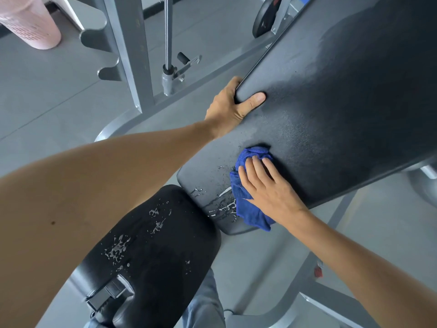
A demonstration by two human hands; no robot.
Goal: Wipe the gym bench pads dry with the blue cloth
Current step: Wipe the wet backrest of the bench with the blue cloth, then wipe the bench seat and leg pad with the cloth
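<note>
A long black back pad [331, 102] slopes from the upper right down to the middle of the head view. Water puddles lie near its lower end, left of the blue cloth [248, 204]. My right hand [269, 188] presses flat on the crumpled cloth against the pad's lower right side. My left hand [233, 105] grips the pad's left edge, thumb on top. A black seat pad [153, 256] sits below, spotted with water drops.
The grey steel bench frame [132, 67] with bar hooks stands at the upper left, next to a vertical rod and pin [168, 74]. A pink perforated bin [30, 22] stands on the grey floor at top left. A weight plate [266, 16] hangs at the top.
</note>
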